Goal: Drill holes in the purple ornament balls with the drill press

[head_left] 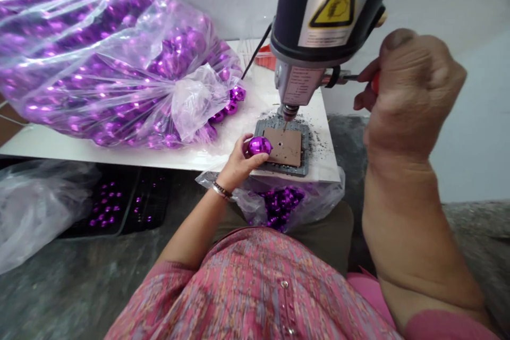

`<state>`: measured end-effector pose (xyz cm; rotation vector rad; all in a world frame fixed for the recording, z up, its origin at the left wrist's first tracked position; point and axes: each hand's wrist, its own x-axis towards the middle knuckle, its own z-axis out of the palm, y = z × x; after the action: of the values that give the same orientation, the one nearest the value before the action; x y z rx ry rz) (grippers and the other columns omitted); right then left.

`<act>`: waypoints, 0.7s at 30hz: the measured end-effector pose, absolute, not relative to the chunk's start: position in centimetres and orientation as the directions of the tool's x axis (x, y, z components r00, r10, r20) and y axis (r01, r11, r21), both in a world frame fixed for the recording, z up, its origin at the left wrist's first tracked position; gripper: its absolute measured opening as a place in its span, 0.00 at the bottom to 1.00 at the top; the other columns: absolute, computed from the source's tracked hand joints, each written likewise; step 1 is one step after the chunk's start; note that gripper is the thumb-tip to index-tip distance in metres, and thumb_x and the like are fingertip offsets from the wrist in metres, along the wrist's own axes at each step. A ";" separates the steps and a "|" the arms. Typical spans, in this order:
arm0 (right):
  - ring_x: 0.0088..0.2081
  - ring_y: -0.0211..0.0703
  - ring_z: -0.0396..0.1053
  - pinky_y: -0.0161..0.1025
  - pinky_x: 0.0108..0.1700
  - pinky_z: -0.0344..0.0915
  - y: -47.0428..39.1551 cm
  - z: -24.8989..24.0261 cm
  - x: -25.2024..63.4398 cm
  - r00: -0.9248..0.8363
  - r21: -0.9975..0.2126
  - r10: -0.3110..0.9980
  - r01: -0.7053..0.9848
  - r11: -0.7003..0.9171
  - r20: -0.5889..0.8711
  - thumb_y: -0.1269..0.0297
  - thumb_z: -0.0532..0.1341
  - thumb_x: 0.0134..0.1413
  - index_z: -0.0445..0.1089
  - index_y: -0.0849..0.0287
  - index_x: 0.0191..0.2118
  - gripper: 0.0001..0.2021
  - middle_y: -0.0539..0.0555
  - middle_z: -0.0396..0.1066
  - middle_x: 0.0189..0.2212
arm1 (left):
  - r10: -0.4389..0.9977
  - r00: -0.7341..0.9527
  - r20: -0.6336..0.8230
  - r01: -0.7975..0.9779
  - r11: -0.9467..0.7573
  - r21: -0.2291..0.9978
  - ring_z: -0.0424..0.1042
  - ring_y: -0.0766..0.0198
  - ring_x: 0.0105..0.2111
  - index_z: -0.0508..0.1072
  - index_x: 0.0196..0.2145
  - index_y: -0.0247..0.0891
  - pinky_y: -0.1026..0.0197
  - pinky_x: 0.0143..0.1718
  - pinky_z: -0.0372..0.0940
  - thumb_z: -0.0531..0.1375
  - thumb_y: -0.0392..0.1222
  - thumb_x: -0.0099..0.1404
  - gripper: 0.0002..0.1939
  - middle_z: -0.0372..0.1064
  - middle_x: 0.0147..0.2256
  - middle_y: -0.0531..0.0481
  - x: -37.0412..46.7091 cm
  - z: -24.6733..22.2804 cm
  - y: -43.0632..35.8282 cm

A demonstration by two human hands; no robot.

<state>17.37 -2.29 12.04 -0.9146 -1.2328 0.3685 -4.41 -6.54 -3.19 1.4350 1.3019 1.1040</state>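
Between the fingers and thumb of my left hand point(243, 158) is a shiny purple mirrored ball point(260, 145), held at the left side of a brown board point(290, 143). The board has a small hole and lies on the grey base point(305, 162) of a drill press point(297, 37). Above the board points the thin drill bit point(285, 126), apart from the ball. Raised at the right, my right hand point(414, 85) is closed round the red-knobbed lever point(374, 82) of the press; part of the knob is hidden by the fingers.
A large clear bag point(99, 64) of purple balls fills the table's left side, several balls spilling from its mouth. An open plastic bag point(282, 204) with purple balls hangs at the front edge. Dark shavings point(316, 138) lie around the base. Black trays point(115, 202) stand below left.
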 end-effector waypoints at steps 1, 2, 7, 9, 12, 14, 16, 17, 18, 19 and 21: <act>0.23 0.25 0.56 0.33 0.30 0.51 -2.3 12.1 17.4 0.327 -0.764 0.691 0.235 0.602 0.645 0.62 0.59 0.61 0.54 0.62 0.21 0.19 0.46 0.58 0.19 | 0.998 0.063 0.021 0.212 -0.034 0.977 0.75 0.61 0.39 0.61 0.58 0.41 0.59 0.40 0.71 0.70 0.54 0.58 0.36 0.75 0.46 0.44 -4.3 -3.0 -5.6; 0.22 0.25 0.54 0.33 0.29 0.50 -2.3 12.2 17.5 0.326 -0.766 0.693 0.247 0.594 0.643 0.62 0.59 0.61 0.53 0.61 0.21 0.20 0.47 0.57 0.19 | 0.997 0.076 -0.016 0.200 0.001 0.980 0.75 0.61 0.39 0.62 0.55 0.40 0.58 0.41 0.70 0.71 0.51 0.55 0.35 0.75 0.45 0.45 -4.1 -2.8 -4.8; 0.22 0.27 0.53 0.33 0.26 0.49 -2.7 12.9 17.5 0.303 -0.798 0.741 0.295 0.525 0.599 0.61 0.59 0.62 0.52 0.60 0.21 0.21 0.47 0.57 0.19 | 0.995 0.085 -0.047 0.331 0.017 0.943 0.73 0.62 0.39 0.67 0.50 0.38 0.58 0.43 0.68 0.72 0.44 0.53 0.29 0.75 0.44 0.47 -2.4 -1.9 -1.9; 0.21 0.27 0.53 0.32 0.24 0.50 -2.9 13.1 17.3 0.301 -0.808 0.751 0.259 0.528 0.588 0.61 0.59 0.61 0.53 0.60 0.21 0.20 0.47 0.57 0.19 | 0.996 0.065 -0.057 0.392 0.027 0.920 0.73 0.62 0.38 0.67 0.50 0.38 0.58 0.42 0.68 0.71 0.43 0.53 0.29 0.75 0.42 0.48 -1.9 -2.0 -1.4; 0.19 0.26 0.53 0.31 0.25 0.54 -3.0 13.3 17.2 0.287 -0.799 0.746 0.201 0.567 0.601 0.60 0.60 0.61 0.55 0.60 0.21 0.21 0.46 0.58 0.18 | 0.997 0.049 -0.060 0.444 0.032 0.895 0.72 0.62 0.39 0.68 0.51 0.38 0.57 0.45 0.69 0.71 0.43 0.53 0.29 0.75 0.42 0.48 -1.7 -2.2 -0.9; 0.18 0.25 0.53 0.30 0.27 0.57 -3.0 13.3 17.2 0.273 -0.790 0.742 0.204 0.578 0.613 0.59 0.60 0.62 0.55 0.60 0.21 0.21 0.45 0.58 0.18 | 0.996 0.069 -0.049 0.472 0.011 0.882 0.73 0.61 0.40 0.69 0.51 0.39 0.56 0.46 0.69 0.71 0.42 0.53 0.29 0.76 0.44 0.47 -1.6 -2.1 -0.7; 0.18 0.25 0.54 0.30 0.29 0.59 -3.1 13.2 17.2 0.265 -0.792 0.747 0.214 0.572 0.610 0.59 0.60 0.62 0.56 0.60 0.22 0.20 0.45 0.59 0.18 | 0.994 0.103 -0.037 0.526 -0.023 0.850 0.73 0.61 0.40 0.71 0.52 0.39 0.56 0.47 0.69 0.72 0.41 0.52 0.30 0.76 0.45 0.47 -1.4 -1.7 -0.7; 0.19 0.25 0.54 0.30 0.29 0.59 -3.2 13.2 17.2 0.267 -0.793 0.747 0.210 0.572 0.609 0.59 0.60 0.62 0.57 0.60 0.22 0.20 0.45 0.60 0.18 | 0.992 0.121 -0.033 0.560 -0.041 0.827 0.73 0.60 0.40 0.72 0.53 0.39 0.56 0.47 0.69 0.72 0.41 0.52 0.30 0.76 0.45 0.48 -1.3 -1.5 -0.7; 0.18 0.25 0.54 0.30 0.29 0.59 -3.3 13.2 17.2 0.269 -0.793 0.746 0.200 0.575 0.609 0.59 0.60 0.62 0.58 0.60 0.22 0.19 0.45 0.60 0.17 | 0.990 0.137 -0.026 0.596 -0.061 0.801 0.74 0.59 0.41 0.73 0.53 0.39 0.56 0.48 0.69 0.72 0.41 0.52 0.30 0.77 0.45 0.48 -1.1 -1.2 -0.7; 0.18 0.26 0.53 0.31 0.29 0.59 -3.3 13.3 17.2 0.272 -0.796 0.748 0.189 0.575 0.605 0.59 0.60 0.62 0.58 0.60 0.22 0.19 0.45 0.61 0.17 | 0.988 0.152 -0.014 0.629 -0.086 0.773 0.74 0.58 0.42 0.74 0.53 0.39 0.55 0.50 0.69 0.72 0.40 0.52 0.30 0.77 0.46 0.48 -0.8 -1.0 -0.7; 0.18 0.26 0.53 0.32 0.29 0.59 -3.4 13.3 17.2 0.273 -0.798 0.750 0.173 0.578 0.602 0.61 0.60 0.62 0.57 0.60 0.22 0.19 0.45 0.61 0.17 | 0.983 0.180 0.028 0.676 -0.144 0.723 0.74 0.55 0.46 0.75 0.53 0.39 0.55 0.54 0.68 0.72 0.39 0.51 0.30 0.77 0.48 0.47 -0.4 -0.8 -0.5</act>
<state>17.23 -3.37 13.32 -0.9147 -1.2658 0.4722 -0.37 -0.54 -0.78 1.8898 1.5559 0.6969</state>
